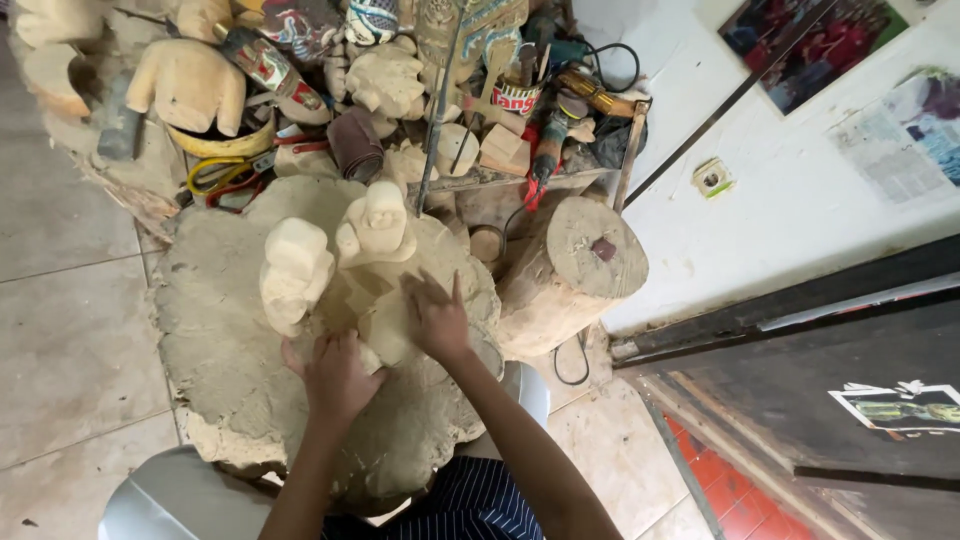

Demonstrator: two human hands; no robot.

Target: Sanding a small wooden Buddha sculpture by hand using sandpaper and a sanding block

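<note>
Log stump (585, 262), red-handled pliers (540, 170), wall socket (711, 178)

Broad, rough-edged wooden slab (215, 340), dusty tan, serving as the work surface above a tiled floor (70, 330). Near its far edge, two pale unfinished wood carvings: a blocky one (293, 272) toward the left, a rounder one (377, 225) just beside it toward the middle. A flat wood piece (385, 320) at the centre, under both hands. Beyond the far edge, a cluttered bench (480, 180) heaped with carvings, tools and a roll of sandpaper (355, 145). Off the slab's right edge, a stump (575, 270) standing on the floor.
</note>
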